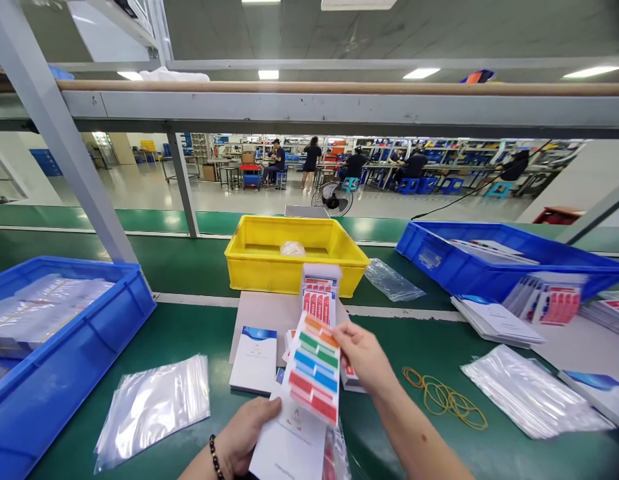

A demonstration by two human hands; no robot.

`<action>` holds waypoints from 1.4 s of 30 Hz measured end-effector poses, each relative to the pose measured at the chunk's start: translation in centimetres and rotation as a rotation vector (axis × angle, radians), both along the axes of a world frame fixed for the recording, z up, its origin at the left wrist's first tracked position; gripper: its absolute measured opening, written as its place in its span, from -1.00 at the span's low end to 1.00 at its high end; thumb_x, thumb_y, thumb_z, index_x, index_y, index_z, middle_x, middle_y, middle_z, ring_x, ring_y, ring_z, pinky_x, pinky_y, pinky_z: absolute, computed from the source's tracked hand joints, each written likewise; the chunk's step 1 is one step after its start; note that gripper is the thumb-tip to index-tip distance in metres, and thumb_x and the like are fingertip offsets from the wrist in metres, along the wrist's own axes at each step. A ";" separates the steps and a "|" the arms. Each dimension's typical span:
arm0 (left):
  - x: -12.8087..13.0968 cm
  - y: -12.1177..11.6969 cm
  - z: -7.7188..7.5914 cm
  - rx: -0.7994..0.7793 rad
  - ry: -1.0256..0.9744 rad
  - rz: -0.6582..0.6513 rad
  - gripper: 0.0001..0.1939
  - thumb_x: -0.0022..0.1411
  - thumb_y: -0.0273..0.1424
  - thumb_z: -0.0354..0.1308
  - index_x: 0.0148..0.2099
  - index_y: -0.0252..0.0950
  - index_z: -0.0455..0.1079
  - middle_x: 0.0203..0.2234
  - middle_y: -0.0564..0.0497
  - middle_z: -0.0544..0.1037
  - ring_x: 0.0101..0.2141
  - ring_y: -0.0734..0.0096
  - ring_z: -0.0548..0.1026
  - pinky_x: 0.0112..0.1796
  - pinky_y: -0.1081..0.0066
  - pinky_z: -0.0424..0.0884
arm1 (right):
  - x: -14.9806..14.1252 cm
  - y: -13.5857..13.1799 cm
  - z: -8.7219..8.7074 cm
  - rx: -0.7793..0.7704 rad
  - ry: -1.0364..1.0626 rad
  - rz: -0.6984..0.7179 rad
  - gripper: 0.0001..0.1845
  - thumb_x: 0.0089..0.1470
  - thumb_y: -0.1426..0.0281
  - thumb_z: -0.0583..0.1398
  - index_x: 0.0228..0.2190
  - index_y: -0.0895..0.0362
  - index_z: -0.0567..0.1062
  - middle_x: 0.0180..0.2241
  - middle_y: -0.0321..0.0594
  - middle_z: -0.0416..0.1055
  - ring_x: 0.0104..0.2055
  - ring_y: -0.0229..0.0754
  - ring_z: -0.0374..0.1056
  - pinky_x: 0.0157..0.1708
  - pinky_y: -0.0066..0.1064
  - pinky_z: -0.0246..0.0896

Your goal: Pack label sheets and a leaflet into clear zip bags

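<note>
My left hand grips a white booklet by its left edge, thumb on top. With thumb and fingers closed, my right hand holds the right edge of a sheet of coloured stickers, striped orange, green, blue and red. That sheet overlaps the upper part of the booklet; whether they touch I cannot tell. Under the booklet, a clear plastic bag with something red shows partly. Just beyond stand a stack of white booklets with blue tops and a stack of red-printed sheets.
Behind the stacks is a yellow bin. Blue bins stand at left and right. Clear bags lie left, more bags right, near rubber bands. A metal frame post rises at left. People sit far behind.
</note>
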State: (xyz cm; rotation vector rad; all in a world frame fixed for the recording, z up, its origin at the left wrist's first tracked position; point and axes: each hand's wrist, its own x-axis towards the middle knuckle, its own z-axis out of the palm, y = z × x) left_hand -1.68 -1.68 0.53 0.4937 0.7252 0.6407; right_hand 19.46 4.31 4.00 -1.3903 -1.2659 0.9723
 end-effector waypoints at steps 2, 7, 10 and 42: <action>0.5 0.0 0.4 -0.078 -0.014 0.067 -0.57 -0.01 -0.14 0.19 -0.30 -0.48 0.46 -0.45 -0.20 0.59 -0.40 0.18 0.54 -0.26 0.29 0.38 | -1.6 -2.0 -1.1 -0.081 -0.045 0.152 -0.65 -0.09 0.08 0.12 -0.59 0.11 0.29 -0.76 -0.43 0.21 -0.74 -0.34 0.11 -0.75 -0.54 -0.05; 0.9 0.0 0.9 -0.100 0.053 0.117 -0.68 0.04 -0.27 0.19 -0.31 -0.50 0.43 -0.47 -0.20 0.59 -0.44 0.19 0.55 -0.28 0.29 0.40 | -1.6 -3.9 -2.9 0.108 -0.512 0.108 -0.65 0.12 0.22 -0.04 -0.51 0.12 0.40 -0.58 -0.27 0.40 -0.52 -0.23 0.31 -0.53 -0.47 0.12; 0.8 -0.1 1.2 -0.114 0.085 0.099 -0.74 0.05 -0.32 0.20 -0.32 -0.48 0.41 -0.47 -0.19 0.59 -0.44 0.19 0.56 -0.29 0.29 0.41 | 0.9 -2.7 -3.0 0.252 -0.954 -0.108 -0.60 0.13 0.26 -0.06 -0.53 0.15 0.45 -0.50 -0.12 0.43 -0.41 -0.13 0.35 -0.41 -0.39 0.13; 1.3 -0.2 -0.5 0.049 0.061 0.325 -0.56 -0.03 -0.11 0.20 -0.31 -0.43 0.43 -0.40 -0.16 0.58 -0.31 0.12 0.51 -0.23 0.23 0.37 | -6.7 -7.7 -3.4 1.058 -0.968 0.250 -0.77 0.03 0.56 0.01 -0.34 0.21 0.44 -0.59 -0.18 0.33 -0.50 -0.14 0.22 -0.47 -0.29 0.06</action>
